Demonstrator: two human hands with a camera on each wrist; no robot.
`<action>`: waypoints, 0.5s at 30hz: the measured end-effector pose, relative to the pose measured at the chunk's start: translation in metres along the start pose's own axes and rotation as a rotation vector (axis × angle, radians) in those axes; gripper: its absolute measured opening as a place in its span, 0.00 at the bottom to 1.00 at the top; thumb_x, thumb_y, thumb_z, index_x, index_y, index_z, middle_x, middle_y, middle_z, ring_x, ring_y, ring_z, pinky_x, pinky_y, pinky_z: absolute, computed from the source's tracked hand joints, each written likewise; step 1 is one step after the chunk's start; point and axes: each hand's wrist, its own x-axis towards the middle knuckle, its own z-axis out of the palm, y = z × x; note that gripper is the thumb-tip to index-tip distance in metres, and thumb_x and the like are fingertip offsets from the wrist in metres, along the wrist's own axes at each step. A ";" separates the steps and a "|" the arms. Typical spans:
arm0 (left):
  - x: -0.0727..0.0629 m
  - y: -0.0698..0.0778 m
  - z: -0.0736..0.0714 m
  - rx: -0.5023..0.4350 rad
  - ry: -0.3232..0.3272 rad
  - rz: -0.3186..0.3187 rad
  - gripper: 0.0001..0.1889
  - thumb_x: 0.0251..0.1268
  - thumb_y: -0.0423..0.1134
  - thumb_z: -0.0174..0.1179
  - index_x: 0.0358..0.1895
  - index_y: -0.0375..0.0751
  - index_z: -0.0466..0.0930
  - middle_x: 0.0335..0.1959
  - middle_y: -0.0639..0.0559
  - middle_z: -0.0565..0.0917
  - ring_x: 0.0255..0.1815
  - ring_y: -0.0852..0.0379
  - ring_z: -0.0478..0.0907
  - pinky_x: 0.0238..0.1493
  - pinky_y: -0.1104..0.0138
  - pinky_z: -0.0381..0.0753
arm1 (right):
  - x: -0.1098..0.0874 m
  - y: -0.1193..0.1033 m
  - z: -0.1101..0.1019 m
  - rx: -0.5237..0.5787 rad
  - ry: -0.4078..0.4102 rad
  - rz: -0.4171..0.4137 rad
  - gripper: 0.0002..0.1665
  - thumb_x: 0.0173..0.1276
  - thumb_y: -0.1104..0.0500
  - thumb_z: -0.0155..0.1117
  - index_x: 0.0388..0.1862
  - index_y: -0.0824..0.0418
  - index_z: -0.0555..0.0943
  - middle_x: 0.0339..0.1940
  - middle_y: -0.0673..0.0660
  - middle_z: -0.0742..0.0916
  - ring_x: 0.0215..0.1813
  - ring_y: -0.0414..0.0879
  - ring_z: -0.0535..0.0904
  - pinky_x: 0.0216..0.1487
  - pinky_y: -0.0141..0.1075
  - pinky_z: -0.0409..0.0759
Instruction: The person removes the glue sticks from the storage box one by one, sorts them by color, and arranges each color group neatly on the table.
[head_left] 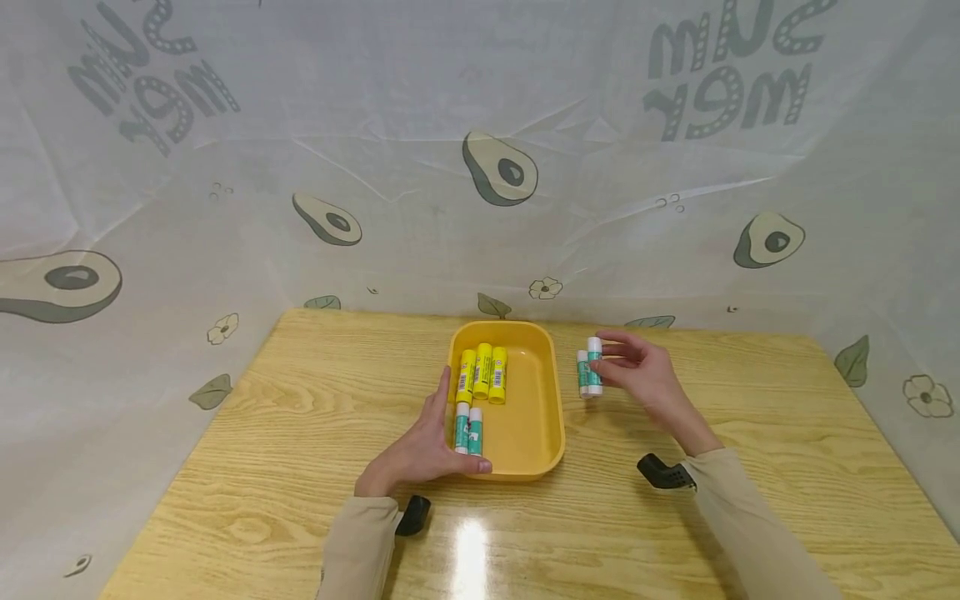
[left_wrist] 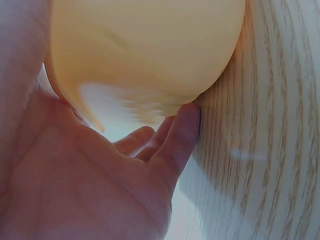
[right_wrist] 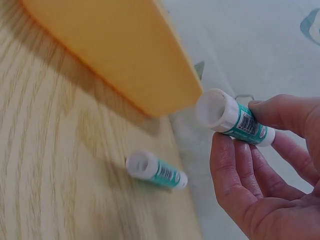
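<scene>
My right hand (head_left: 643, 375) pinches a white-and-teal glue stick (right_wrist: 245, 125) between thumb and fingertips, lifted above the table to the right of the tray. A second teal glue stick (right_wrist: 159, 171) lies on the wood below it. My left hand (head_left: 423, 442) grips the near left corner of a yellow-orange plastic tray (head_left: 557, 400), thumb along the near rim and fingers against the outer left wall. Inside, on the left, three yellow glue sticks (head_left: 482, 372) lie side by side. Nearer to me, two teal glue sticks (head_left: 476, 432) lie partly hidden by the left hand.
The tray stands on a light wood-grain table (head_left: 300, 417). A pale cloth (head_left: 405, 217) printed with avocados, leaves and flowers hangs behind the table and along its sides. A black wrist mount (head_left: 663, 472) sits at the right cuff, another (head_left: 413, 515) at the left.
</scene>
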 end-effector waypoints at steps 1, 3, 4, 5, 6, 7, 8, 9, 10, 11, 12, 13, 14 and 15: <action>0.000 0.000 0.000 0.001 0.000 -0.001 0.78 0.41 0.64 0.80 0.81 0.67 0.19 0.84 0.38 0.42 0.83 0.36 0.49 0.78 0.36 0.57 | 0.001 0.001 -0.001 -0.005 0.001 0.003 0.34 0.71 0.62 0.69 0.74 0.66 0.70 0.65 0.72 0.77 0.47 0.31 0.84 0.48 0.34 0.88; 0.000 0.000 0.000 0.006 0.002 -0.002 0.78 0.41 0.64 0.80 0.81 0.67 0.19 0.84 0.38 0.42 0.83 0.36 0.49 0.78 0.35 0.56 | 0.002 0.005 -0.004 -0.015 0.002 0.010 0.35 0.71 0.62 0.69 0.74 0.66 0.69 0.65 0.72 0.77 0.47 0.31 0.84 0.48 0.34 0.88; 0.000 0.000 0.000 0.006 0.002 -0.002 0.78 0.41 0.64 0.80 0.81 0.67 0.19 0.84 0.38 0.42 0.83 0.36 0.49 0.78 0.35 0.56 | 0.003 0.006 -0.005 -0.021 0.002 0.014 0.35 0.72 0.61 0.69 0.74 0.65 0.69 0.66 0.72 0.77 0.47 0.31 0.84 0.48 0.34 0.88; 0.001 0.000 0.000 0.006 0.003 -0.003 0.78 0.41 0.64 0.80 0.81 0.67 0.19 0.84 0.38 0.42 0.83 0.36 0.49 0.77 0.35 0.56 | 0.004 0.008 -0.006 -0.026 0.002 0.019 0.35 0.72 0.61 0.69 0.75 0.65 0.69 0.66 0.72 0.77 0.47 0.31 0.84 0.49 0.34 0.88; 0.001 0.000 0.000 0.005 0.003 -0.002 0.78 0.41 0.64 0.80 0.82 0.67 0.19 0.84 0.38 0.42 0.83 0.36 0.49 0.77 0.35 0.57 | 0.004 0.009 -0.007 -0.031 -0.001 0.027 0.35 0.72 0.61 0.68 0.75 0.65 0.69 0.67 0.72 0.76 0.47 0.30 0.83 0.49 0.34 0.88; 0.001 0.000 0.000 0.006 0.004 -0.001 0.78 0.41 0.64 0.80 0.82 0.67 0.19 0.84 0.38 0.43 0.82 0.36 0.50 0.77 0.35 0.57 | 0.005 0.010 -0.008 -0.035 -0.001 0.033 0.36 0.72 0.61 0.68 0.75 0.64 0.69 0.67 0.72 0.76 0.47 0.30 0.83 0.49 0.34 0.88; 0.001 0.000 0.000 0.006 0.004 0.001 0.78 0.41 0.64 0.80 0.82 0.67 0.19 0.84 0.38 0.43 0.82 0.36 0.50 0.77 0.35 0.57 | 0.006 0.011 -0.009 -0.039 -0.001 0.040 0.36 0.72 0.60 0.68 0.76 0.64 0.68 0.68 0.72 0.76 0.47 0.30 0.83 0.50 0.34 0.88; 0.001 0.000 0.000 0.005 0.004 0.001 0.78 0.41 0.63 0.80 0.82 0.67 0.19 0.84 0.38 0.43 0.82 0.36 0.50 0.77 0.35 0.57 | 0.006 0.012 -0.010 -0.043 -0.001 0.046 0.36 0.72 0.60 0.68 0.76 0.64 0.68 0.68 0.72 0.76 0.47 0.30 0.83 0.50 0.35 0.88; 0.001 0.000 0.000 0.006 0.004 0.001 0.78 0.41 0.64 0.80 0.82 0.67 0.19 0.84 0.38 0.43 0.82 0.36 0.50 0.77 0.35 0.57 | 0.007 0.013 -0.010 -0.047 0.000 0.052 0.36 0.72 0.60 0.68 0.76 0.64 0.68 0.68 0.72 0.76 0.47 0.30 0.83 0.50 0.35 0.88; 0.001 0.000 0.000 0.007 0.005 0.001 0.78 0.41 0.64 0.80 0.82 0.67 0.19 0.84 0.38 0.43 0.82 0.36 0.50 0.77 0.35 0.57 | 0.009 0.014 -0.010 -0.052 0.002 0.057 0.36 0.72 0.60 0.68 0.76 0.64 0.68 0.68 0.71 0.76 0.47 0.30 0.83 0.50 0.35 0.88; 0.000 0.000 0.000 0.007 0.005 0.001 0.78 0.41 0.64 0.80 0.82 0.67 0.19 0.84 0.38 0.42 0.82 0.36 0.50 0.77 0.35 0.57 | 0.010 0.015 -0.011 -0.056 0.002 0.061 0.37 0.72 0.60 0.68 0.77 0.64 0.67 0.68 0.71 0.76 0.47 0.30 0.83 0.51 0.35 0.88; 0.000 0.000 0.000 0.008 0.005 0.000 0.78 0.41 0.63 0.80 0.81 0.67 0.19 0.84 0.38 0.42 0.83 0.36 0.49 0.77 0.35 0.57 | 0.011 0.016 -0.011 -0.063 0.003 0.064 0.37 0.72 0.60 0.68 0.77 0.64 0.67 0.68 0.71 0.76 0.47 0.31 0.83 0.51 0.36 0.88; 0.000 0.000 0.000 0.008 0.006 0.000 0.78 0.41 0.63 0.80 0.81 0.67 0.19 0.84 0.38 0.42 0.83 0.36 0.49 0.77 0.35 0.57 | 0.012 0.017 -0.011 -0.067 0.003 0.067 0.37 0.72 0.60 0.68 0.77 0.65 0.67 0.68 0.71 0.75 0.47 0.31 0.83 0.51 0.36 0.88; 0.000 0.000 0.000 0.008 0.006 -0.001 0.78 0.41 0.63 0.80 0.81 0.67 0.19 0.84 0.38 0.42 0.83 0.36 0.48 0.77 0.35 0.56 | 0.013 0.018 -0.011 -0.072 0.004 0.069 0.37 0.72 0.60 0.68 0.77 0.65 0.67 0.68 0.72 0.75 0.47 0.31 0.83 0.51 0.36 0.88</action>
